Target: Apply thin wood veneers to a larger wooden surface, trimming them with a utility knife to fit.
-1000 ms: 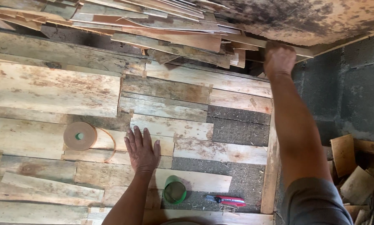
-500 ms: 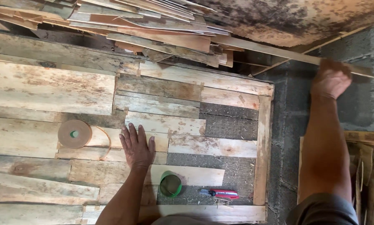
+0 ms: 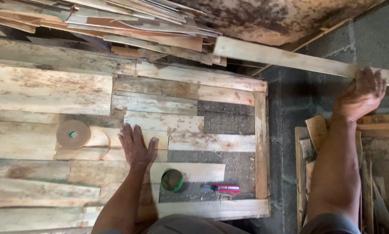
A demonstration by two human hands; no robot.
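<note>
The long wooden plank (image 3: 290,58) lies with its long axis running from the stack of thin boards (image 3: 116,21) at the far edge of the counter (image 3: 38,91) out past the right edge, sloping slightly downward to the right. The right hand (image 3: 361,93) is stretched out with a straight arm, its fingers (image 3: 372,80) wrapped over the plank near its right end. The left hand (image 3: 136,145) rests flat on the counter, fingers spread open, beside the roll of brown tape (image 3: 73,133).
</note>
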